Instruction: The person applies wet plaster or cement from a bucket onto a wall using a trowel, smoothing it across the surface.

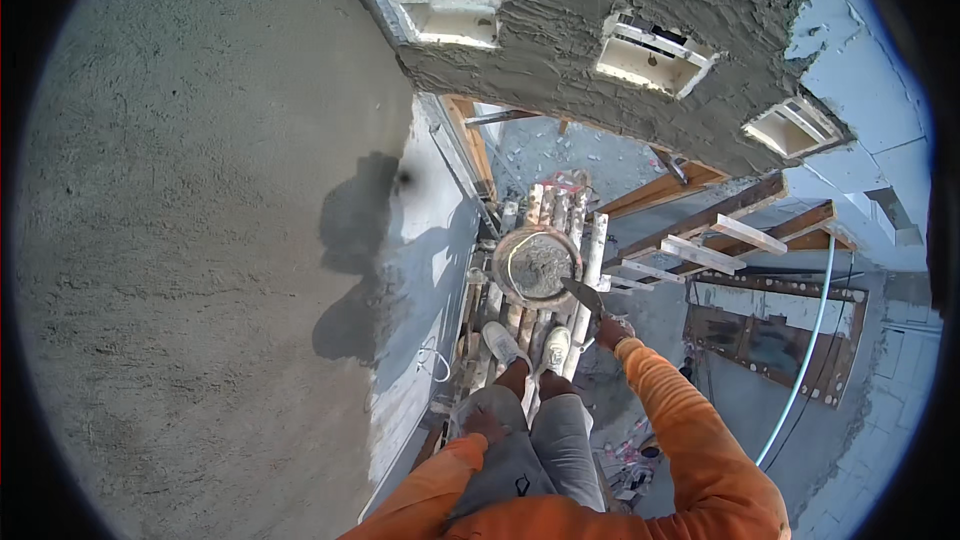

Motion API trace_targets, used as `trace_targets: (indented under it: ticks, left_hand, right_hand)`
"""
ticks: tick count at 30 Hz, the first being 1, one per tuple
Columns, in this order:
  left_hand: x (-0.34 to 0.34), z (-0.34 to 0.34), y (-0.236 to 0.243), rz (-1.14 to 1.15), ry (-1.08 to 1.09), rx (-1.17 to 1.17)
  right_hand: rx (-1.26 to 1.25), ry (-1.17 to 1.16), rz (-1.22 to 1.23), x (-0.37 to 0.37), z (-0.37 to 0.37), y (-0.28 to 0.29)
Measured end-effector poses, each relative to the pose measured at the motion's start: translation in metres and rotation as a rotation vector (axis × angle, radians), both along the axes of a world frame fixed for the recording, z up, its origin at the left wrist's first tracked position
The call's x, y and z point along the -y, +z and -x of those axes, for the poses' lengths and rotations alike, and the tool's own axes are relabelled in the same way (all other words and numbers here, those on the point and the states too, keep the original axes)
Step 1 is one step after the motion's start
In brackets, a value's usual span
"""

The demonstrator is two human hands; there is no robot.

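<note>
My right hand is closed round the handle of a trowel. Its dark blade reaches to the right rim of a round pan holding grey wet mortar. The pan stands on wooden poles just beyond my shoes. My left hand lies against the left leg of my grey shorts, fingers laid on the cloth and holding nothing.
I stand on a platform of rough poles beside a plastered wall at left. White recessed boxes sit in the mortar-covered wall ahead. A wooden ladder leans at right, near a pale hose. Debris lies below.
</note>
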State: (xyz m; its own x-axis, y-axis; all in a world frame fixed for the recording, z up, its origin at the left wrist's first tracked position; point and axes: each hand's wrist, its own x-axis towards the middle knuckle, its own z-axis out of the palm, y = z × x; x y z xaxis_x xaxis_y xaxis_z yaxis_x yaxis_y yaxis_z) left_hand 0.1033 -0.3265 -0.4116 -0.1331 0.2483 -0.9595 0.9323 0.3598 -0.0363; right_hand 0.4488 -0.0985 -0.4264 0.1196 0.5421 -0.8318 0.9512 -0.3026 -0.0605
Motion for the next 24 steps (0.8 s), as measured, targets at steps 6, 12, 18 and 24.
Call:
trace_targets:
  ticks: [6, 12, 18, 24]
  left_hand:
    - [-0.006, -0.033, -0.015, -0.077, 0.06, -0.125]
    - [0.015, -0.039, -0.035, -0.191, 0.085, -0.203]
    - [0.01, -0.048, -0.039, -0.13, 0.118, -0.251]
    - [0.001, -0.044, -0.039, -0.16, 0.128, -0.267]
  right_hand:
    - [-0.05, 0.064, 0.018, -0.051, -0.004, -0.108]
    - [-0.01, 0.09, -0.105, -0.058, 0.023, -0.284]
    - [-0.105, 0.284, 0.025, -0.065, 0.089, -0.215]
    - [-0.039, 0.534, -0.265, -0.111, 0.041, -0.158]
